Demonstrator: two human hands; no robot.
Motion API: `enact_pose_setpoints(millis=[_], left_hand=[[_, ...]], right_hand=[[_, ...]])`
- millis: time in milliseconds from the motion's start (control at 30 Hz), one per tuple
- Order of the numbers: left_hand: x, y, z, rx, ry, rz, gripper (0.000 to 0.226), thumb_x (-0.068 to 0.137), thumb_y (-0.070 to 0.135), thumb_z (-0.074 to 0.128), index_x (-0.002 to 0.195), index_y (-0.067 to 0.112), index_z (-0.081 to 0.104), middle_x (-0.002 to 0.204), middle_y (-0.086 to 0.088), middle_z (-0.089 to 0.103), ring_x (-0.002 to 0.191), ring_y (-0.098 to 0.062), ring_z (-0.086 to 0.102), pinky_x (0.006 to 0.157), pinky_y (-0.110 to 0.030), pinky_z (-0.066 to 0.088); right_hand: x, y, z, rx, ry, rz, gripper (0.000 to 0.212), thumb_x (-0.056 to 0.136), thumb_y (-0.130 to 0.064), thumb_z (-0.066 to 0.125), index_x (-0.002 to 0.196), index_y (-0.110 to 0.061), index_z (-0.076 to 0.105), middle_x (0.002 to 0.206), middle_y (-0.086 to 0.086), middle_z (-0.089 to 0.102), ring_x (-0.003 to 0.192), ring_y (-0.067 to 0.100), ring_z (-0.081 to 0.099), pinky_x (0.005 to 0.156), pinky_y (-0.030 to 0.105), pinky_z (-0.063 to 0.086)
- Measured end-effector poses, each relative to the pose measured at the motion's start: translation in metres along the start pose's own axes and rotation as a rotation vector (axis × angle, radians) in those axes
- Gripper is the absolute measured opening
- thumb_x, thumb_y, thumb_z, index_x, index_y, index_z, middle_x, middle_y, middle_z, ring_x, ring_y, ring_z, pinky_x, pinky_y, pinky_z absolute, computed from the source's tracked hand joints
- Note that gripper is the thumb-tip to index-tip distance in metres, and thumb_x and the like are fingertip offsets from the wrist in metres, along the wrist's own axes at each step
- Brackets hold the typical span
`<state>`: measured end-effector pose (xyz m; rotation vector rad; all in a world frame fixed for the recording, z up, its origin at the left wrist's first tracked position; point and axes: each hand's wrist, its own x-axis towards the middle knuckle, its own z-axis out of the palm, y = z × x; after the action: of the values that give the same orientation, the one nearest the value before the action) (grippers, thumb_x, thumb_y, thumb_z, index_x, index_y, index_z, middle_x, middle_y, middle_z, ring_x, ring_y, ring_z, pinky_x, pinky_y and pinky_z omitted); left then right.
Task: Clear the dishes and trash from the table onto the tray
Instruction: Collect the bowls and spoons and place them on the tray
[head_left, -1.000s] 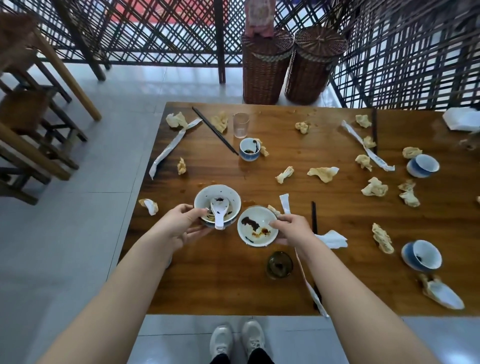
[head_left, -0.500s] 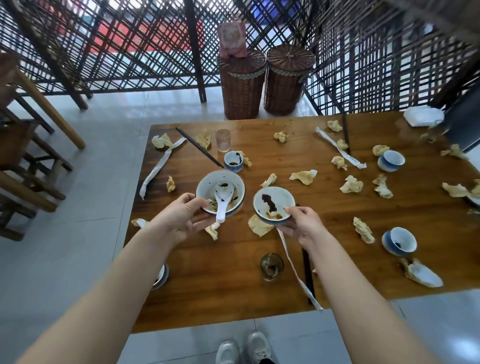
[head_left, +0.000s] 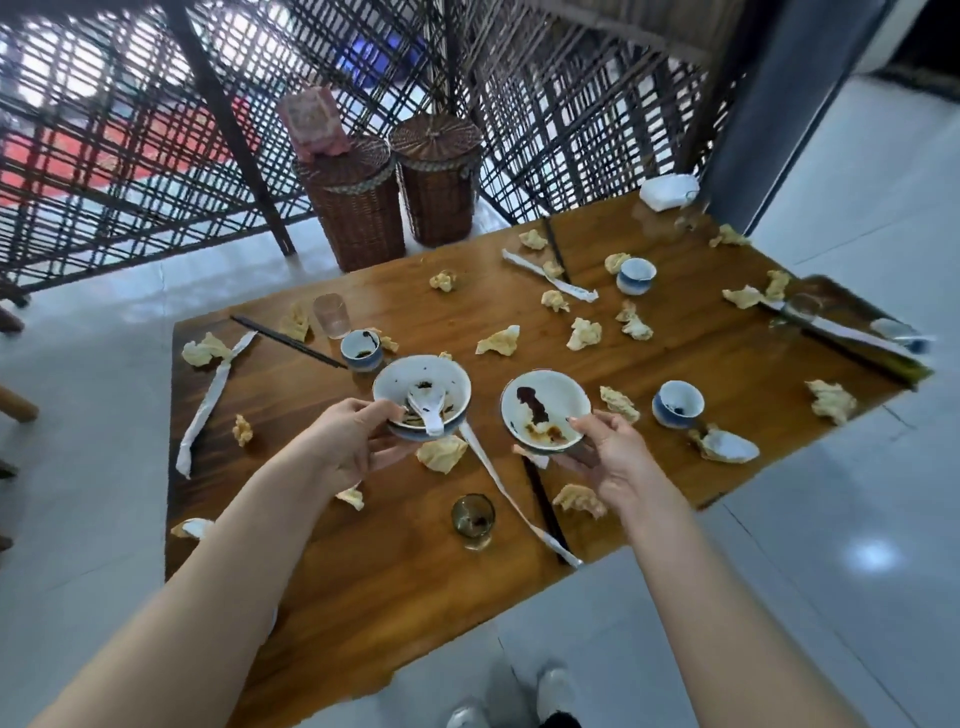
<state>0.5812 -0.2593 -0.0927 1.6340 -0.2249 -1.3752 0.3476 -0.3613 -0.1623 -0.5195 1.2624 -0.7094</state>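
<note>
My left hand (head_left: 349, 446) grips a white bowl with a blue base (head_left: 447, 379), lifted above the wooden table (head_left: 363, 597); a white spoon (head_left: 428, 408) lies in it. My right hand (head_left: 608, 460) holds a second white bowl (head_left: 550, 400) smeared with dark sauce, also raised. At the far right edge a dark tray (head_left: 852, 301) carries chopsticks, a paper sleeve and a glass, all blurred. Crumpled yellowish napkins (head_left: 498, 340), small blue-and-white cups (head_left: 678, 404) and paper strips (head_left: 208, 405) lie scattered on the table.
A small dark glass (head_left: 472, 519) stands near the front edge beside black chopsticks (head_left: 545, 512). A clear glass (head_left: 332, 315) and a sauce cup (head_left: 361, 351) sit at the back left. Two wicker baskets (head_left: 395, 197) stand behind the table against a lattice screen. My shoes (head_left: 556, 696) show below.
Both bowls have come up off the table and stay in my hands. My view has swung to the right, bringing the tray at the table's right end into sight.
</note>
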Motion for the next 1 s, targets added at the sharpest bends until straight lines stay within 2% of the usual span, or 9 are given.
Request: enact_pose_setpoints(millis=[167,300,400,533,633,733,833,900,1000], left_hand=[[-0.007,-0.004,0.057,0.114,-0.096,0.006,0.024,0.093,0.005,0.054,0.115,0.009,0.044,0.088,-0.015,0.065,0.053,-0.018,0.068,0.048,-0.026,0.057],[-0.019,-0.012,0.124,0.168,-0.229,0.025,0.031,0.095,0.003,0.052,0.117,0.023,0.047,0.078,-0.010,0.070,0.053,-0.016,0.068,0.046,-0.024,0.056],[-0.029,-0.028,0.181,0.218,-0.277,0.048,0.031,0.095,0.004,0.052,0.119,0.024,0.051,0.077,-0.008,0.073,0.058,-0.017,0.071,0.048,-0.024,0.057],[-0.044,-0.054,0.262,0.241,-0.320,0.058,0.033,0.095,0.005,0.053,0.124,0.020,0.052,0.093,-0.008,0.069,0.061,-0.015,0.071,0.051,-0.024,0.057],[-0.059,-0.080,0.339,0.295,-0.381,0.074,0.025,0.095,0.005,0.051,0.118,0.017,0.053,0.092,-0.007,0.067,0.056,-0.012,0.069,0.054,-0.025,0.058],[-0.081,-0.106,0.416,0.309,-0.454,0.039,0.020,0.096,0.003,0.050,0.102,0.022,0.053,0.075,-0.005,0.070,0.047,-0.011,0.066,0.049,-0.023,0.057],[-0.098,-0.121,0.473,0.315,-0.524,0.027,0.026,0.095,0.001,0.049,0.113,0.019,0.052,0.062,-0.002,0.070,0.046,-0.012,0.066,0.045,-0.023,0.055],[-0.106,-0.127,0.507,0.333,-0.552,0.042,0.035,0.094,0.003,0.051,0.125,0.018,0.049,0.067,-0.004,0.071,0.050,-0.013,0.067,0.046,-0.023,0.055],[-0.119,-0.131,0.555,0.337,-0.606,0.019,0.031,0.095,0.004,0.050,0.122,0.020,0.051,0.086,-0.009,0.068,0.056,-0.016,0.070,0.049,-0.025,0.057]], right_hand=[[-0.027,-0.009,-0.060,0.201,0.024,-0.045,0.034,0.087,-0.008,0.065,0.118,-0.019,0.056,0.105,0.008,0.064,0.087,0.026,0.065,0.062,0.035,0.060],[-0.042,-0.023,-0.127,0.348,0.044,-0.097,0.033,0.090,-0.008,0.060,0.123,-0.013,0.057,0.116,0.015,0.062,0.091,0.029,0.065,0.065,0.036,0.060],[-0.051,-0.036,-0.184,0.368,0.105,-0.136,0.030,0.091,-0.009,0.058,0.120,-0.013,0.057,0.105,0.014,0.064,0.081,0.026,0.066,0.056,0.032,0.059],[-0.061,-0.051,-0.263,0.350,0.270,-0.226,0.038,0.090,-0.010,0.060,0.128,-0.011,0.057,0.104,0.014,0.066,0.078,0.024,0.066,0.055,0.031,0.057],[-0.079,-0.070,-0.333,0.333,0.345,-0.300,0.033,0.090,-0.008,0.058,0.123,-0.011,0.060,0.087,0.007,0.066,0.071,0.021,0.065,0.052,0.028,0.055],[-0.100,-0.091,-0.403,0.341,0.396,-0.343,0.027,0.091,-0.008,0.057,0.117,-0.015,0.061,0.085,0.005,0.066,0.072,0.020,0.065,0.056,0.028,0.053],[-0.117,-0.107,-0.457,0.345,0.449,-0.379,0.024,0.091,-0.008,0.055,0.111,-0.019,0.063,0.084,0.004,0.067,0.072,0.020,0.065,0.063,0.030,0.053],[-0.129,-0.115,-0.491,0.372,0.483,-0.396,0.026,0.092,-0.009,0.054,0.115,-0.018,0.063,0.085,0.005,0.067,0.071,0.020,0.066,0.063,0.029,0.053],[-0.148,-0.128,-0.539,0.412,0.537,-0.417,0.031,0.091,-0.011,0.055,0.121,-0.015,0.063,0.092,0.008,0.066,0.075,0.023,0.066,0.062,0.029,0.054]])
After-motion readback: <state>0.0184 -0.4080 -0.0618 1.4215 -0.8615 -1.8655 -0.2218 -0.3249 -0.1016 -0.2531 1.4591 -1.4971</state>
